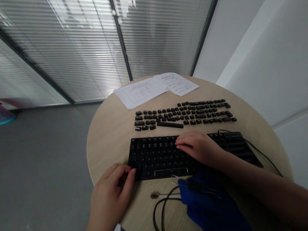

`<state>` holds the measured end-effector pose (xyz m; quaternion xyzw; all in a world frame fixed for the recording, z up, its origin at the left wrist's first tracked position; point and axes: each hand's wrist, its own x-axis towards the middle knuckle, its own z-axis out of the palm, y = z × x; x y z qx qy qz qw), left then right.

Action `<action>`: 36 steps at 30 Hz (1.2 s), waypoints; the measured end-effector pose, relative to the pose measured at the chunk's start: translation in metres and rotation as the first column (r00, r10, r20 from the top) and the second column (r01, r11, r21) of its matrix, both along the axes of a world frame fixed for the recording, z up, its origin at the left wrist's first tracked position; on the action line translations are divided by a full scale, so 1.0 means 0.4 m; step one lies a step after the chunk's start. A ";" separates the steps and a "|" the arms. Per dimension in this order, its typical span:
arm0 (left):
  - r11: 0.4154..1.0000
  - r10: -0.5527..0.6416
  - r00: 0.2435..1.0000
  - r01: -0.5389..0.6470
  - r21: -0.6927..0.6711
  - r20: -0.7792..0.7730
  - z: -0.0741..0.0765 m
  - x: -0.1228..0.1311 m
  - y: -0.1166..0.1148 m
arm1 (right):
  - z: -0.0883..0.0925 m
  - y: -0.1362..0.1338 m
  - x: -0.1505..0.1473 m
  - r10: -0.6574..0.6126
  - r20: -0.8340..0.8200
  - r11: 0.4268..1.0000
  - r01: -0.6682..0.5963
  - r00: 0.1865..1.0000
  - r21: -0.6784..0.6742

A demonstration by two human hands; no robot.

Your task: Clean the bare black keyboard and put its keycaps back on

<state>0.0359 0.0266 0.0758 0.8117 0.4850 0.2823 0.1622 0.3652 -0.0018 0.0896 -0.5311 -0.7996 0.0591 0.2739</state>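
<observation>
A black keyboard base point(155, 157) without keycaps lies on the round wooden table point(111, 130). My left hand point(111, 194) grips its near left corner, thumb and fingers closed on the edge. My right hand point(198, 147) rests flat on the middle of the keyboard base, fingers stretched toward the left. Beyond the keyboard base, several loose black keycaps point(184, 115) are laid out in rows, with a long space bar point(169, 124) in front of them.
Two printed paper sheets point(153, 88) lie at the table's far edge. A black cable point(161, 209) loops at the near edge beside a blue cloth point(210, 204). Glass walls with blinds stand behind; a mesh basket point(1, 114) sits on the floor at far left.
</observation>
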 end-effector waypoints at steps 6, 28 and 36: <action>0.999 -0.033 0.999 0.034 -0.022 0.009 -0.013 -0.010 0.002 | 0.009 -0.002 0.000 0.014 0.068 1.000 -0.014 0.998 0.004; 0.999 -0.010 1.000 0.010 0.033 0.016 -0.021 -0.008 0.010 | 0.125 0.052 0.112 -0.153 0.085 0.984 0.145 0.984 0.101; 1.000 -0.002 1.000 0.002 0.007 0.024 -0.022 -0.002 0.012 | 0.140 0.323 0.236 -0.345 0.351 0.908 0.404 0.871 -0.109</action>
